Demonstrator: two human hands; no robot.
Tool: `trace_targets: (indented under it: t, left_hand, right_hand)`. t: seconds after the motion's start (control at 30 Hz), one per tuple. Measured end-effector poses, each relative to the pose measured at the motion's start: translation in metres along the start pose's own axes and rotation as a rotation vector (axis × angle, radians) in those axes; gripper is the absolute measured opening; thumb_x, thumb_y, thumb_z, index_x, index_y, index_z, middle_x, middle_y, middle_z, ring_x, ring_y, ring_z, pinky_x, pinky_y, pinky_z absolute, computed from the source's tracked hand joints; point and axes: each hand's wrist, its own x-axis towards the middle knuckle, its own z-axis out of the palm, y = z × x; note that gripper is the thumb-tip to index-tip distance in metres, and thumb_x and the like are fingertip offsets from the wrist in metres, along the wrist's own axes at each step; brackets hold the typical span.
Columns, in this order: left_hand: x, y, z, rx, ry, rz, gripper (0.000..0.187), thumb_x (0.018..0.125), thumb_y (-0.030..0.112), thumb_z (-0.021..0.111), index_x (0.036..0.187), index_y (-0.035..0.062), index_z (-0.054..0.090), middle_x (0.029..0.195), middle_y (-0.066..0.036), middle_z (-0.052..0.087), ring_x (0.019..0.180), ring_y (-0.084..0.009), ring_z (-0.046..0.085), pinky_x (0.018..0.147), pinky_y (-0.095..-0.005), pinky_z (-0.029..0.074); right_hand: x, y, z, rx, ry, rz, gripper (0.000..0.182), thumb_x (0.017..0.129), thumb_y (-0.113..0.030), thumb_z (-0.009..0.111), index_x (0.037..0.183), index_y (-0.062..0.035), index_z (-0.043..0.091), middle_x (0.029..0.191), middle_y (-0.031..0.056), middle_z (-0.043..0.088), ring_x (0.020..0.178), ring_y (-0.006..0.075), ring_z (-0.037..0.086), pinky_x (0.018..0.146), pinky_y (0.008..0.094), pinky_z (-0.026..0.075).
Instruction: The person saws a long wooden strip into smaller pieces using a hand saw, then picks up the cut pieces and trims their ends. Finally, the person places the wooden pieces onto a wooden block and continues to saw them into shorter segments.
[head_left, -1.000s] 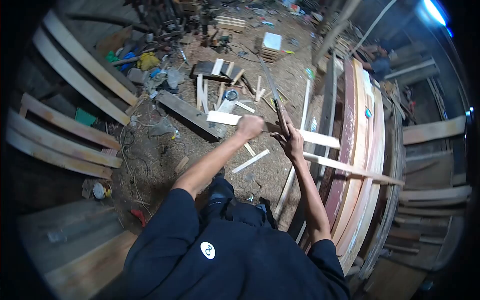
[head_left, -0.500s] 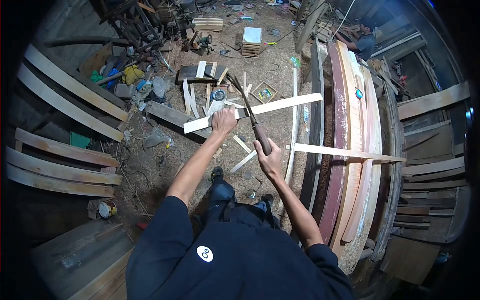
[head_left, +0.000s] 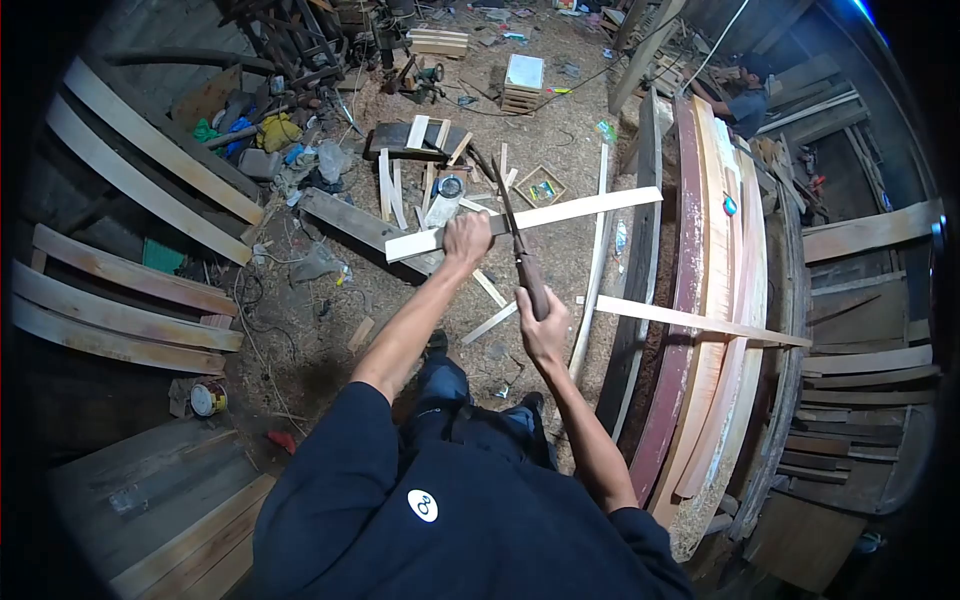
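A pale wooden strip (head_left: 590, 206) lies slantwise in front of me, its left end over a dark timber beam (head_left: 350, 222). My left hand (head_left: 467, 240) is closed over the strip left of its middle. In my right hand (head_left: 545, 328) is the brown handle of a handsaw (head_left: 533, 285), fingers wrapped round it. The saw's long, dark, narrow blade points away from me and crosses the strip just right of my left hand. A dark patch shows on the wood between hand and blade.
Long curved boards (head_left: 715, 290) lie along a bench at right, with a light strip (head_left: 690, 318) across them. Curved planks (head_left: 150, 150) lean at left. A small tray (head_left: 541, 188), a round tin (head_left: 450, 187) and offcuts lie ahead. A person (head_left: 745, 103) is at back right.
The whole view has shifted slightly, so most things appear a little farther right. Both hands keep their grips, and the saw still crosses the strip close to my left hand.
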Motion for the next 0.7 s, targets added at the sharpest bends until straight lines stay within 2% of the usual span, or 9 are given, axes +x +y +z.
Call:
trace_targets:
  t: [0.1,0.17,0.2,0.27,0.33,0.37,0.53,0.63,0.7]
  left_hand:
    - [0.014,-0.01,-0.005,0.091,0.072,-0.013,0.031,0.086,0.015,0.043,0.077,0.0,0.068,0.076,-0.023,0.067,0.066,-0.0355,0.067,0.057,-0.0438,0.053]
    - [0.022,-0.014,-0.015,0.056,0.048,-0.057,0.032,0.086,0.015,0.042,0.078,-0.0002,0.069,0.078,-0.023,0.067,0.069,-0.0363,0.067,0.059,-0.0448,0.053]
    - [0.02,-0.012,-0.017,0.061,0.01,-0.043,0.031,0.085,0.016,0.044,0.079,0.0006,0.069,0.078,-0.023,0.067,0.071,-0.0359,0.068,0.062,-0.045,0.054]
    - [0.015,-0.007,-0.021,0.061,-0.058,0.008,0.029,0.084,0.015,0.044,0.08,0.0011,0.069,0.08,-0.024,0.067,0.073,-0.0355,0.068,0.065,-0.0446,0.054]
    - [0.011,-0.002,-0.009,0.074,0.003,0.026,0.029,0.084,0.014,0.044,0.08,0.0011,0.069,0.08,-0.024,0.067,0.073,-0.0354,0.068,0.065,-0.0451,0.053]
    - [0.011,-0.002,-0.004,0.084,0.061,0.056,0.029,0.084,0.013,0.043,0.079,0.0011,0.069,0.079,-0.025,0.066,0.073,-0.0354,0.068,0.066,-0.0456,0.053]
    - [0.017,-0.004,-0.021,0.063,-0.01,0.02,0.027,0.082,0.013,0.046,0.078,0.0019,0.069,0.079,-0.024,0.066,0.074,-0.0355,0.068,0.067,-0.048,0.053]
    - [0.006,0.018,-0.012,0.091,-0.064,0.098,0.028,0.084,0.019,0.047,0.079,0.0063,0.071,0.077,-0.02,0.068,0.074,-0.0317,0.069,0.066,-0.0431,0.052]
    - [0.012,0.016,-0.005,0.116,-0.054,0.095,0.027,0.084,0.02,0.049,0.08,0.0066,0.072,0.077,-0.019,0.068,0.073,-0.0317,0.069,0.064,-0.0426,0.053]
  right_hand:
    - [-0.009,-0.007,-0.003,0.011,-0.027,-0.023,0.026,0.086,-0.023,0.066,0.087,0.0025,0.061,0.055,0.0095,0.045,0.05,0.0112,0.042,0.048,0.031,0.037]
    - [-0.019,-0.001,-0.006,-0.028,-0.029,-0.137,0.026,0.084,-0.022,0.067,0.091,0.0032,0.063,0.055,0.0091,0.047,0.05,0.0107,0.043,0.049,0.0297,0.039]
    - [-0.017,-0.002,-0.008,-0.03,-0.037,-0.118,0.026,0.084,-0.021,0.068,0.091,0.0033,0.064,0.054,0.0082,0.047,0.05,0.0101,0.044,0.049,0.0292,0.039]
    - [-0.001,-0.008,-0.005,-0.032,-0.077,-0.026,0.026,0.086,-0.024,0.066,0.087,0.0025,0.063,0.057,0.0046,0.048,0.052,0.0101,0.043,0.049,0.0296,0.038]
    - [0.019,-0.009,0.003,-0.019,-0.097,0.005,0.03,0.088,-0.026,0.064,0.079,0.0016,0.058,0.059,0.0012,0.048,0.054,0.0093,0.041,0.05,0.0291,0.035]
    - [0.022,-0.007,0.004,-0.001,-0.046,-0.042,0.025,0.086,-0.022,0.065,0.083,0.0027,0.062,0.056,0.0053,0.047,0.052,0.0099,0.042,0.048,0.0304,0.037]
    - [-0.004,-0.006,-0.022,0.002,-0.104,-0.055,0.028,0.086,-0.021,0.064,0.1,0.0037,0.066,0.062,0.0019,0.053,0.058,0.0087,0.05,0.052,0.0294,0.041]
    - [0.036,0.006,0.0,0.009,-0.062,0.004,0.024,0.085,-0.019,0.063,0.089,0.0049,0.063,0.059,0.0027,0.05,0.055,0.0094,0.044,0.05,0.0301,0.039]
    - [0.031,-0.005,-0.003,-0.002,-0.034,0.059,0.021,0.084,-0.016,0.064,0.084,0.0044,0.061,0.06,0.0032,0.05,0.055,0.0097,0.043,0.051,0.0308,0.038]
